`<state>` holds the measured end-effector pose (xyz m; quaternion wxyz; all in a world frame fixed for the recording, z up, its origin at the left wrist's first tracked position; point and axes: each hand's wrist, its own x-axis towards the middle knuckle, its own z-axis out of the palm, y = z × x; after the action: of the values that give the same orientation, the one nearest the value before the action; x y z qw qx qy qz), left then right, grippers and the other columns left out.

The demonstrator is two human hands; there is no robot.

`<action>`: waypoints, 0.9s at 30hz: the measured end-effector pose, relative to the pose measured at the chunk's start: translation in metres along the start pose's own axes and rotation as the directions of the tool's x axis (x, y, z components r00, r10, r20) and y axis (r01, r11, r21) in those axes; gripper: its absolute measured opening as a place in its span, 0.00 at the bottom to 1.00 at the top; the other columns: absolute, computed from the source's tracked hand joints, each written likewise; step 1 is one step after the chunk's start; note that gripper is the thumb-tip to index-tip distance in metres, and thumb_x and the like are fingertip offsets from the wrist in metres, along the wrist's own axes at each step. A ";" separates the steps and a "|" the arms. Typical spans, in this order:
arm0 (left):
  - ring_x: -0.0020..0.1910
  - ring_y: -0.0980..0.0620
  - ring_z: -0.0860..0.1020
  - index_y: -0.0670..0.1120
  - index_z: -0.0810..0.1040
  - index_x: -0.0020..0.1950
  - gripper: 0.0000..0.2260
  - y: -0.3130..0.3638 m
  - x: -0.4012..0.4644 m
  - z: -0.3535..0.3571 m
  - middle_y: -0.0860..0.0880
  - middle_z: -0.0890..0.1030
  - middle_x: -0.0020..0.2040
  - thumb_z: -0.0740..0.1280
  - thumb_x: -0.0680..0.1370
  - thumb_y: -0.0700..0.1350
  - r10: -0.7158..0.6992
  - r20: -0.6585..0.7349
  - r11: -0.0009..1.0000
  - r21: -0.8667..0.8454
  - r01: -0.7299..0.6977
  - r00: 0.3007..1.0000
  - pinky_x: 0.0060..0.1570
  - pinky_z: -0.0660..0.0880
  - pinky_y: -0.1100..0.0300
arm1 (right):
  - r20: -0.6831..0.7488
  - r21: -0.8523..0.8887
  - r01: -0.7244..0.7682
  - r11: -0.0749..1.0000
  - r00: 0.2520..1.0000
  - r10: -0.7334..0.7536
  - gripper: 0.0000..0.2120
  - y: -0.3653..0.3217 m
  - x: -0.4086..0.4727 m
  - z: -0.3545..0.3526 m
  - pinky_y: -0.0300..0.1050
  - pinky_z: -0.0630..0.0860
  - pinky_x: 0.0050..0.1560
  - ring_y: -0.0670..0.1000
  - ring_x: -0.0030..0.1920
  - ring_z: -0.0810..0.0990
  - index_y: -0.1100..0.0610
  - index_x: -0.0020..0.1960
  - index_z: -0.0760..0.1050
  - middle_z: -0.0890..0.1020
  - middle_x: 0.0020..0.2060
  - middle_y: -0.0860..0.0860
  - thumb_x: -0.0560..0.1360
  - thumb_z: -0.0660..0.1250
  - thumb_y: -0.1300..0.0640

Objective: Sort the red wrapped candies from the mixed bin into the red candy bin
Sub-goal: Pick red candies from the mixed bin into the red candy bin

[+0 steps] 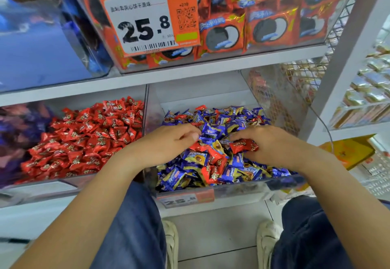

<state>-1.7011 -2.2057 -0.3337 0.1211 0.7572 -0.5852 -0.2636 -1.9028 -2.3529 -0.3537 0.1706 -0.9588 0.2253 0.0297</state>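
Mixed bin [249, 190] holds mostly blue wrapped candies [213, 130] with red wrapped candies [213, 157] scattered among them. Red candy bin [69, 181], just left across a clear divider, is heaped with red pieces only. Right hand [272, 144] — fingers curled around two red candies [243, 145] at the pile's surface. Left hand [168, 142] rests on the pile, fingers bent into the candies; whether it grasps anything cannot be told. Upper bin [285, 46] — orange cookie packs behind a price tag [147, 18].
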 end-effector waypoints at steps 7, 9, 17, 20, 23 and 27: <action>0.49 0.59 0.79 0.53 0.77 0.45 0.05 -0.005 0.005 0.006 0.56 0.82 0.46 0.70 0.75 0.44 0.027 -0.150 0.989 -0.138 -0.048 0.988 0.57 0.74 0.59 | -0.118 0.005 -0.025 1.000 0.993 0.025 0.08 0.003 -0.001 0.001 0.47 0.76 0.48 0.51 0.46 0.81 0.49 0.55 0.76 0.83 0.44 0.49 0.75 0.67 0.54; 0.43 0.58 0.79 0.53 0.74 0.43 0.07 -0.004 0.005 0.005 0.56 0.79 0.42 0.71 0.74 0.45 -0.003 -0.244 0.980 -0.196 -0.046 0.970 0.50 0.75 0.60 | -0.175 0.078 -0.049 0.996 0.983 0.062 0.06 0.007 -0.001 -0.004 0.50 0.75 0.43 0.54 0.40 0.79 0.53 0.49 0.74 0.81 0.38 0.51 0.73 0.67 0.56; 0.47 0.48 0.77 0.57 0.76 0.46 0.14 -0.004 0.003 -0.011 0.47 0.75 0.49 0.65 0.76 0.37 -0.069 -0.441 0.975 -0.221 -0.034 0.895 0.49 0.74 0.52 | -0.252 0.174 -0.173 0.969 0.944 0.213 0.08 0.013 -0.007 -0.021 0.42 0.68 0.33 0.53 0.34 0.76 0.56 0.45 0.78 0.81 0.35 0.53 0.75 0.60 0.63; 0.55 0.49 0.75 0.55 0.76 0.48 0.21 -0.004 0.000 -0.016 0.48 0.73 0.55 0.56 0.76 0.30 -0.109 -0.421 0.985 -0.167 0.041 0.901 0.49 0.69 0.59 | -0.171 0.141 -0.174 0.975 0.965 0.197 0.08 0.009 -0.008 -0.017 0.36 0.66 0.31 0.45 0.32 0.74 0.51 0.49 0.79 0.76 0.32 0.44 0.76 0.62 0.55; 0.62 0.51 0.72 0.52 0.75 0.60 0.20 -0.003 -0.005 -0.014 0.48 0.73 0.64 0.55 0.77 0.33 -0.098 -0.240 0.980 0.147 0.136 0.966 0.59 0.68 0.57 | -0.023 0.055 -0.191 0.980 0.981 0.193 0.15 0.008 -0.008 -0.011 0.40 0.65 0.34 0.42 0.34 0.71 0.50 0.53 0.75 0.70 0.32 0.42 0.73 0.66 0.40; 0.65 0.47 0.70 0.58 0.60 0.75 0.21 0.006 -0.008 0.002 0.46 0.69 0.68 0.51 0.82 0.58 -0.129 -0.014 0.885 0.451 0.121 0.992 0.61 0.70 0.52 | 0.077 0.038 -0.217 0.975 0.974 0.214 0.19 0.008 -0.007 -0.004 0.38 0.63 0.32 0.42 0.35 0.69 0.50 0.53 0.69 0.70 0.35 0.43 0.71 0.69 0.39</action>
<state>-1.7084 -2.1993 -0.3307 -0.0795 0.7985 -0.5814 -0.1344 -1.9125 -2.3577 -0.3514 0.1967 -0.9228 0.3222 0.0776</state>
